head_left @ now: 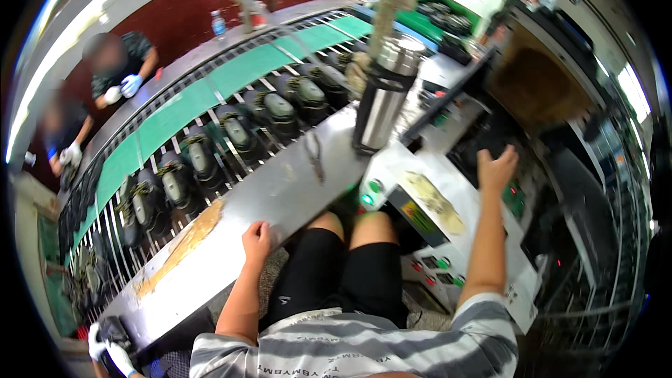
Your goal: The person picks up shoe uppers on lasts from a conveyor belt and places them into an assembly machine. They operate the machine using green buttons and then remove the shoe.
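steel covers most of the view: a long metal bench (294,189) runs from the near left toward the far right, and a seated person in a striped shirt and black shorts faces it. the person's left hand (256,236) rests on the near edge of the bench, fingers curled over the rim and closed on nothing but the metal itself. the right hand (496,168) is raised well to the right, fingers spread apart and empty, hovering above a dark machine opening just beyond a white control box (420,203) with green buttons. the two hands are well apart, one on each side of the person's knees. a tall steel flask (381,108) with a black band stands upright on the far part of the bench, between the hands and farther away. beyond the bench a conveyor (231,77) with green panels carries a row of dark shoes (241,133) on metal rails. on the far left, two other people in light gloves work at the far side of the conveyor.
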A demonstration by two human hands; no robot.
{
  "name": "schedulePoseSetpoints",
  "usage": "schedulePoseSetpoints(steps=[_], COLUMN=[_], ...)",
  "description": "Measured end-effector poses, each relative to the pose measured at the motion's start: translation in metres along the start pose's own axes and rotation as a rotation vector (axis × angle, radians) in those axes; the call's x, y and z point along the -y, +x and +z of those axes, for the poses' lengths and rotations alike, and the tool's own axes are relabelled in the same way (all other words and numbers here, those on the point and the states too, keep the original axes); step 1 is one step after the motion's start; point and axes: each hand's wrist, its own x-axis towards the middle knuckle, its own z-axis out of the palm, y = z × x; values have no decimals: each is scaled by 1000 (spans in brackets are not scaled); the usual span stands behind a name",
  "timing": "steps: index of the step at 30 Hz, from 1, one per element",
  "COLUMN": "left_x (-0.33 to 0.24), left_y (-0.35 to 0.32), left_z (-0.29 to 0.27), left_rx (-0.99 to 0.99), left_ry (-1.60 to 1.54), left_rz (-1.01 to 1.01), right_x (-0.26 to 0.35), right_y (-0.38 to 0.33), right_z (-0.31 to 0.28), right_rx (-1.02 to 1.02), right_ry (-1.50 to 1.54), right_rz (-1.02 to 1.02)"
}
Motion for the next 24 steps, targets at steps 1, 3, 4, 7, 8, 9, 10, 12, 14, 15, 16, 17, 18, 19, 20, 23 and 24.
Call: schedulePoseSetpoints(steps=[1, 3, 4, 7, 8, 9, 10, 12, 14, 15, 16, 17, 18, 19, 20, 23, 24], left_x=[14, 46, 68, 96, 90, 73, 66, 61, 62, 61, 61, 60, 55, 54, 57, 59, 57], left_y=[-5, -19, -27, -43, -39, -34, -32, -29, -33, -33, -31, -29, -29, -28, -29, -33, -37], left_z=[-33, -79, -92, -105, -104, -101, -101, -99, -107, -107, -106, -107, -109, -108, -110, -107, -105], left_rx=[-67, -164, -133, -183, -161, -150, -167, -160, -169, -179, -165, -169, -149, -137, -143, -63, -23], left_ry=[50, 88, 14, -7, 80, 167, 214, 249, 244, 250, 263, 283, 312, 304, 313, 213, 149], left_rz=[-55, -180, -208, -153, -115, -208, -315, -241, -233, -196, -171, -151, -126, -120, -125, -195, -209], right_x=[20, 13, -19, -43, -39, -37, -18, -37, 27, 23, -2, -3, -10, -39, -16, 22, 20], right_y=[35, 93, 114, 127, 119, 112, 99, 92, 52, 37, 27, 7, -13, -27, -54, -85, -95], right_z=[6, 40, 74, 125, 127, 126, 118, 106, 51, 33, 32, 23, 20, 26, 12, -47, -48], right_rx=[217, 368, 464, 570, 544, 514, 446, 299, 199, 144, 8, -135, -254, -329, -263, -112, -108], right_ry=[26, -25, -15, -126, -146, -167, -134, -2, 105, 215, 172, 379, 431, 557, 636, 848, 971], right_rz=[298, 668, 661, 625, 642, 663, 720, 765, 817, 767, 702, 495, 429, 308, 404, 492, 425])
